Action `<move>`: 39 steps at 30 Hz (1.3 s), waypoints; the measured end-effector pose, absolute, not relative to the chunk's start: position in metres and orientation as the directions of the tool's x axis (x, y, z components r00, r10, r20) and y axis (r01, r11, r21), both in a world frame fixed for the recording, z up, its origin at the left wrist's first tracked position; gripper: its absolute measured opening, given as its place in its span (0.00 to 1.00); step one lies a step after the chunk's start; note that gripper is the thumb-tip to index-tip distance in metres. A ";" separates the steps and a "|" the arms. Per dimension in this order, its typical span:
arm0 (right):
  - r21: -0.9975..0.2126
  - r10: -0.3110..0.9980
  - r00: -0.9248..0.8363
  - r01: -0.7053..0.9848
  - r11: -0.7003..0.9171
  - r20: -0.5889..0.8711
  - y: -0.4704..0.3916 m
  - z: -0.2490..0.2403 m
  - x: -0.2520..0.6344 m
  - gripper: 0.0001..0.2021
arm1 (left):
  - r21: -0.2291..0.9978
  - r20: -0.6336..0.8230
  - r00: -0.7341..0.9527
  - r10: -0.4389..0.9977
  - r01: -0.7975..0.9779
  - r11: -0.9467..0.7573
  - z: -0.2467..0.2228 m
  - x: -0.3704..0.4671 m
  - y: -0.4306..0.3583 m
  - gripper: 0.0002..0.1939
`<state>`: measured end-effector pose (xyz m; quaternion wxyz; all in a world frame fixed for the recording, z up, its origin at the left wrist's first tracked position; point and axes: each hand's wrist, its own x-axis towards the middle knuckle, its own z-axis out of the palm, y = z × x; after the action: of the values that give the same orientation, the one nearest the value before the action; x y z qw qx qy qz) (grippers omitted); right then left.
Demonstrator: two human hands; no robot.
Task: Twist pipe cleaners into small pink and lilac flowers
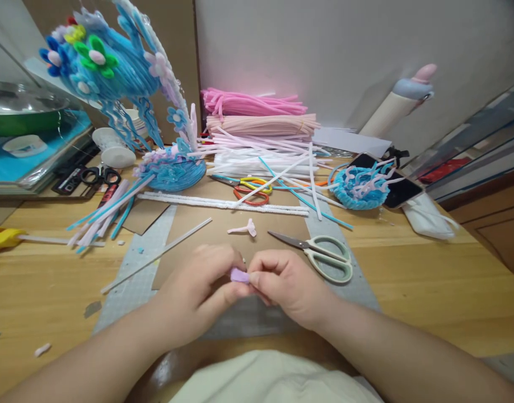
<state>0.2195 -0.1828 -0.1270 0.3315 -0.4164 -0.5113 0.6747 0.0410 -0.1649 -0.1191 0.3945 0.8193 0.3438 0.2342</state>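
Note:
Between both hands is a short lilac pipe cleaner piece point(240, 275), bent or folded over. My left hand point(215, 280) pinches it from the left with thumb and fingers. From the right, my right hand point(277, 280) grips its other end between thumb and forefinger. Just beyond the hands lies a small pale pink pipe cleaner flower point(245, 228) with a stem. Green-handled scissors point(329, 258) rest to the right of my right hand, blades pointing left. A clear glue stick point(156, 256) lies slanted at the left. Under the hands is a brown cardboard sheet point(185, 240) on a grey cutting mat point(129, 274).
Pink and white pipe cleaner bundles point(261, 124) lie against the wall. A tall blue pipe cleaner jellyfish point(114, 61) stands back left. At the right are a round blue pipe cleaner piece point(361, 187), a phone point(403, 191) and a tissue pack point(427, 215). A yellow glue gun point(3, 240) is far left.

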 end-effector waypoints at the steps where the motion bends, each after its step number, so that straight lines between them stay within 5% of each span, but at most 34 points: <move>1: -0.993 0.910 -0.404 0.106 -0.057 -0.096 -0.182 -0.128 0.221 0.08 | 0.905 0.008 0.626 0.779 0.327 -0.273 -0.120 0.043 -0.165 0.11; 5: -0.665 0.771 -0.531 0.437 0.605 0.353 -0.180 -0.128 0.229 0.10 | 0.952 -0.282 0.637 0.718 0.091 0.293 -0.124 0.048 -0.165 0.15; 7: -0.504 0.685 -0.600 0.476 0.721 0.413 -0.180 -0.127 0.231 0.11 | 0.921 -0.321 0.629 0.708 0.034 0.388 -0.125 0.049 -0.166 0.13; 9: -0.498 0.687 -0.603 0.484 0.719 0.406 -0.181 -0.125 0.232 0.11 | 0.913 -0.322 0.592 0.739 -0.011 0.407 -0.124 0.050 -0.166 0.12; 12: -0.755 0.834 -0.463 0.420 0.504 0.300 -0.184 -0.122 0.227 0.11 | 0.935 -0.283 0.506 0.815 -0.045 0.353 -0.123 0.053 -0.170 0.12; 15: -0.993 0.941 -0.339 0.116 0.021 -0.020 -0.185 -0.122 0.222 0.10 | 0.977 -0.184 0.436 0.881 -0.017 0.212 -0.123 0.055 -0.174 0.12; 18: -0.800 0.771 -0.539 -0.266 -0.538 -0.339 -0.183 -0.122 0.221 0.09 | 0.979 0.064 0.461 0.885 0.144 -0.145 -0.123 0.050 -0.174 0.09; 21: -0.556 0.571 -0.732 -0.317 -0.769 -0.373 -0.181 -0.123 0.224 0.07 | 0.800 0.327 0.602 0.729 0.233 -0.552 -0.124 0.043 -0.171 0.07; 23: -0.690 0.656 -0.667 -0.286 -0.664 -0.354 -0.180 -0.123 0.225 0.08 | 0.807 0.288 0.623 0.728 0.251 -0.534 -0.124 0.041 -0.168 0.06; 25: -0.921 0.827 -0.500 -0.134 -0.367 -0.257 -0.180 -0.122 0.226 0.09 | 0.936 0.108 0.566 0.817 0.218 -0.275 -0.126 0.043 -0.165 0.04; 27: -0.991 0.905 -0.425 0.133 0.031 -0.028 -0.181 -0.121 0.227 0.09 | 0.992 -0.099 0.551 0.829 0.122 0.038 -0.128 0.046 -0.163 0.12; 30: -0.728 0.797 -0.529 0.418 0.543 0.291 -0.184 -0.121 0.229 0.11 | 0.957 -0.258 0.614 0.746 0.054 0.286 -0.129 0.050 -0.162 0.17; 32: -0.497 0.702 -0.601 0.506 0.704 0.382 -0.186 -0.122 0.231 0.12 | 0.941 -0.285 0.619 0.732 0.034 0.337 -0.129 0.051 -0.163 0.14; 35: -0.430 0.676 -0.615 0.524 0.735 0.406 -0.189 -0.121 0.230 0.12 | 0.938 -0.283 0.591 0.755 0.005 0.347 -0.128 0.052 -0.166 0.14; 37: -0.642 0.777 -0.527 0.472 0.604 0.344 -0.190 -0.120 0.228 0.11 | 0.948 -0.272 0.560 0.783 0.018 0.317 -0.126 0.052 -0.169 0.14; 39: -0.915 0.904 -0.406 0.298 0.272 0.136 -0.190 -0.119 0.224 0.10 | 0.974 -0.219 0.527 0.821 0.066 0.217 -0.124 0.052 -0.171 0.13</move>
<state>0.2240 -0.1896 -0.1190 0.3485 -0.4190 -0.7172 0.4343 0.0518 -0.1710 -0.1242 0.6717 0.5590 0.3968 0.2809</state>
